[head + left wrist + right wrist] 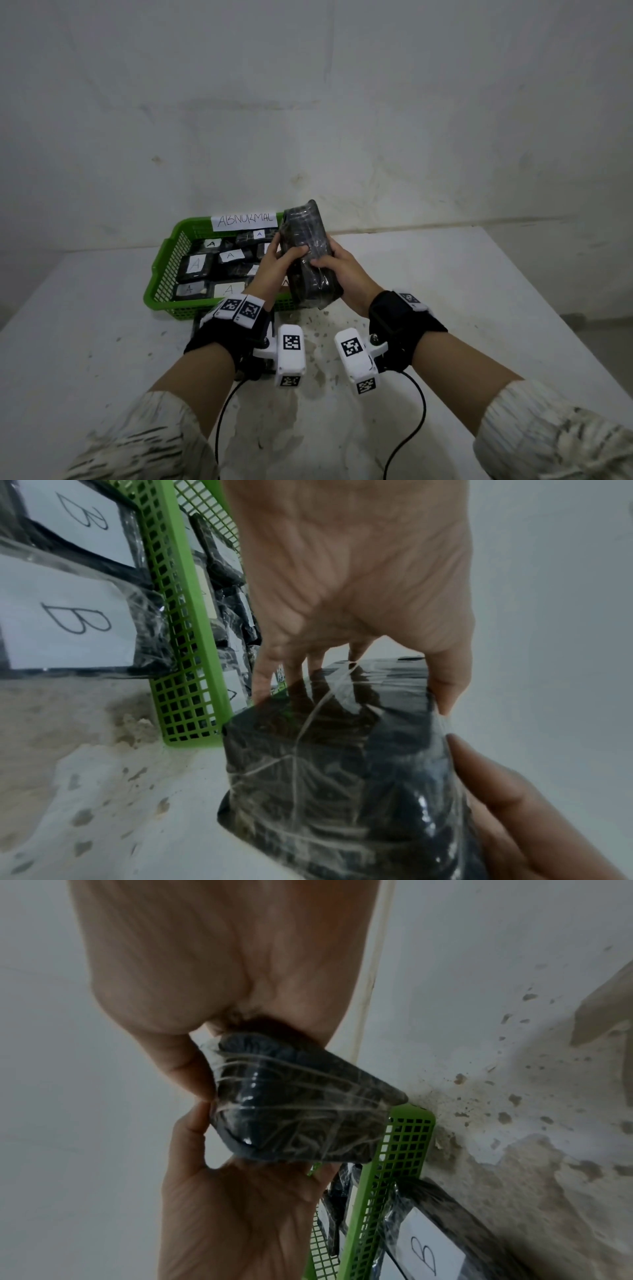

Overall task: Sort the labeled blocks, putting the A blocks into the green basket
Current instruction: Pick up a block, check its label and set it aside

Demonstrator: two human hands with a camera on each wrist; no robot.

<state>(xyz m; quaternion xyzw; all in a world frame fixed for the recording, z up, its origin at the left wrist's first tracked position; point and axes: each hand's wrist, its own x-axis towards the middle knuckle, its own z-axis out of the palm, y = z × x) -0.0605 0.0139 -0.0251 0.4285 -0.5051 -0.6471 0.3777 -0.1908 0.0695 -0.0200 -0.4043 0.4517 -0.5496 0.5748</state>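
Both my hands hold one black, plastic-wrapped block (pixel 305 236) tilted on end over the right end of the green basket (pixel 161 274). My left hand (pixel 279 257) grips its left side with the thumb on the near face. My right hand (pixel 337 270) grips its right side and lower end. No label shows on the faces of the block (pixel 325 764) turned to the cameras. The basket carries an "ABNORMAL" sign (pixel 247 219) and holds several black blocks marked A (pixel 196 263). In the right wrist view the block (pixel 291 1110) sits between the right hand (pixel 222 961) and left hand (pixel 240 1204).
Two blocks marked B (pixel 68 615) lie on the white table (pixel 479 291) just outside the basket's near wall (pixel 181 642); one B block (pixel 428 1253) shows in the right wrist view. Stained patches (pixel 318 329) mark the table. A wall rises close behind.
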